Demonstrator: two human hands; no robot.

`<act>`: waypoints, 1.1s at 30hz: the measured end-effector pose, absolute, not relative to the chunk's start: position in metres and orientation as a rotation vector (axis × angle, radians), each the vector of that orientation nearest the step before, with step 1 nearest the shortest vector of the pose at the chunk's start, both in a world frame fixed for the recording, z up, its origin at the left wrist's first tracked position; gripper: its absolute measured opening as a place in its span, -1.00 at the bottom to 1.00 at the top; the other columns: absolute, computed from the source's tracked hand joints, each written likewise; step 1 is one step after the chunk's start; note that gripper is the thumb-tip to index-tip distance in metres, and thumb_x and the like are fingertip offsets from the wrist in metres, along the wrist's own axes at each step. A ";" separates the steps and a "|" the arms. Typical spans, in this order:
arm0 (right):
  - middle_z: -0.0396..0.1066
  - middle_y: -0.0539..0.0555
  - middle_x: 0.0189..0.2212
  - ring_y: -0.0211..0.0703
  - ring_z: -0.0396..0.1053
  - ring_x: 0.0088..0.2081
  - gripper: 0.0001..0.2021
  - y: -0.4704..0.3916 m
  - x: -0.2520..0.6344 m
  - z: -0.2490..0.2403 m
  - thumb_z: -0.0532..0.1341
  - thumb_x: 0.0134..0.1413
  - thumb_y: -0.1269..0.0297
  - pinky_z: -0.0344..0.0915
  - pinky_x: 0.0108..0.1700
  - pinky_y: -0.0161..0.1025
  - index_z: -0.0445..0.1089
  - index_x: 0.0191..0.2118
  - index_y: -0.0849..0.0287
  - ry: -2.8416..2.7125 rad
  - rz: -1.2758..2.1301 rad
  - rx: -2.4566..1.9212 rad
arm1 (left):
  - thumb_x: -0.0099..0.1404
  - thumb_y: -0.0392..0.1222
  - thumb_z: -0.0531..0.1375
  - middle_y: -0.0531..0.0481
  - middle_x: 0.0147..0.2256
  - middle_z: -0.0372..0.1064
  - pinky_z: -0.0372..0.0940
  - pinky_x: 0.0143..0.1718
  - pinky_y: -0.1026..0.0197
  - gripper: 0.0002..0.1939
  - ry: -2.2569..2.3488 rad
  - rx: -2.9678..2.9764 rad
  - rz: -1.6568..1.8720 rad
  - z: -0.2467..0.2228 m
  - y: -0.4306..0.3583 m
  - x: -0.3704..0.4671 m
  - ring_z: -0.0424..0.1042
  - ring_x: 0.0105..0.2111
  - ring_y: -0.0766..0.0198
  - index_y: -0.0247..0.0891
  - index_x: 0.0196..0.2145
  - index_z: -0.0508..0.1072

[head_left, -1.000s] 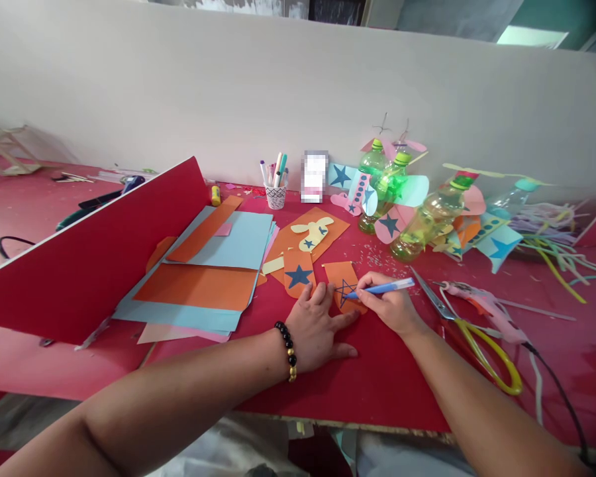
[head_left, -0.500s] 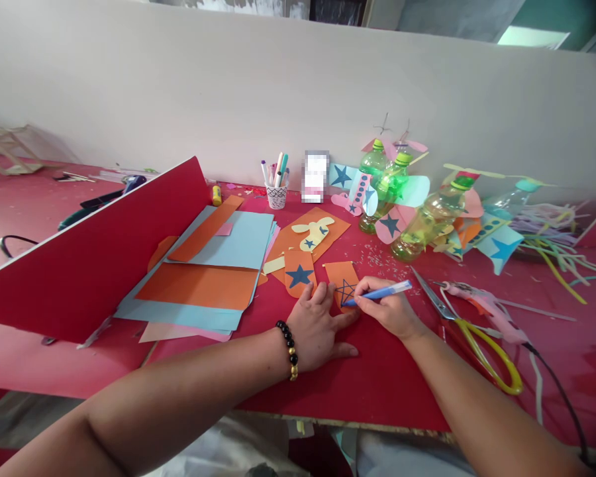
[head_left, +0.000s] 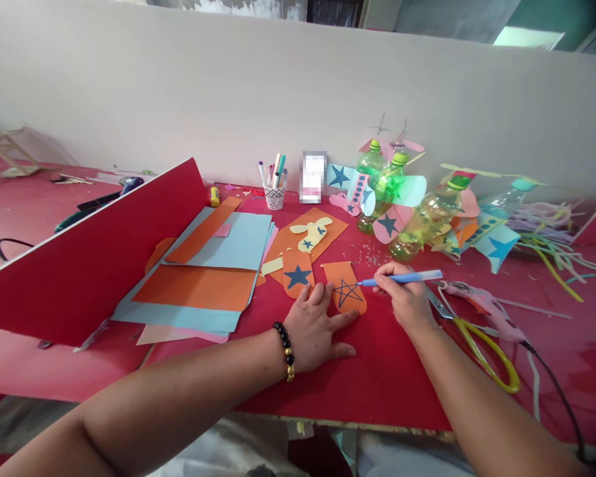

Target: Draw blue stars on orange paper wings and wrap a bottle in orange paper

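Note:
My left hand lies on the red table with its fingers spread. Its fingertips touch the lower edges of two orange paper pieces. The right piece bears an outlined star in blue lines; the left piece has a dark blue filled star. In my right hand a blue marker is pinched, its tip pointing left at the outlined star's right point. Behind these lies an orange sheet with cream cut-out shapes on it.
Stacked orange and blue sheets lie left, beside a red board. A pen cup stands behind. Bottles with paper shapes stand back right; scissors and a pink glue gun lie right.
My right hand has moved right and slightly up with the marker, uncovering more of the right orange piece and its star outline. My left hand stays in place.

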State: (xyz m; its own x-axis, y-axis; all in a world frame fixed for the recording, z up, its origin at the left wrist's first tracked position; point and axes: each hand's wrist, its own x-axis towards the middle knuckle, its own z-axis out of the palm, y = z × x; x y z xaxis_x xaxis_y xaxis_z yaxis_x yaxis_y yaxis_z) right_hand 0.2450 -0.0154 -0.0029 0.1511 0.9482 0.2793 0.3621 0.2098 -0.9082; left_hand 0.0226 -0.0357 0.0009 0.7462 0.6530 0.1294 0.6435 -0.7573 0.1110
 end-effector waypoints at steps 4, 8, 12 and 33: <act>0.32 -0.02 -0.59 -0.20 0.30 -0.51 -0.86 -0.015 0.246 -0.005 0.18 0.05 0.21 0.19 -0.44 -0.29 0.33 -0.45 0.15 -1.438 0.731 -1.360 | 0.24 0.38 -0.03 -0.17 0.23 0.04 -0.07 0.15 -0.16 -0.35 1.060 2.867 0.245 0.002 -0.036 0.022 -0.01 0.19 -0.13 0.15 0.22 0.18; 0.31 -0.04 -0.59 -0.21 0.29 -0.50 -0.89 -0.016 0.246 -0.003 0.18 0.05 0.26 0.18 -0.43 -0.30 0.32 -0.44 0.14 -1.451 0.737 -1.351 | 0.25 0.38 -0.04 -0.20 0.24 0.01 -0.08 0.16 -0.17 -0.35 1.047 2.857 0.237 0.001 -0.036 0.022 -0.02 0.20 -0.15 0.14 0.22 0.19; 0.30 -0.05 -0.60 -0.22 0.28 -0.50 -0.89 -0.016 0.244 0.002 0.18 0.05 0.31 0.17 -0.41 -0.29 0.30 -0.48 0.14 -1.511 0.718 -1.350 | 0.24 0.38 -0.02 -0.19 0.24 0.01 -0.08 0.16 -0.18 -0.35 1.053 2.836 0.242 0.002 -0.035 0.022 -0.03 0.21 -0.15 0.14 0.21 0.20; 0.35 -0.05 -0.48 -0.20 0.32 -0.40 -0.96 -0.011 0.243 -0.006 0.18 0.06 0.31 0.23 -0.33 -0.28 0.35 -0.38 0.12 -1.560 0.704 -1.322 | 0.27 0.16 0.14 -0.17 0.06 0.22 0.02 0.15 0.03 -0.37 0.909 3.022 0.309 0.006 -0.052 0.026 0.17 0.02 0.03 -0.31 0.15 0.26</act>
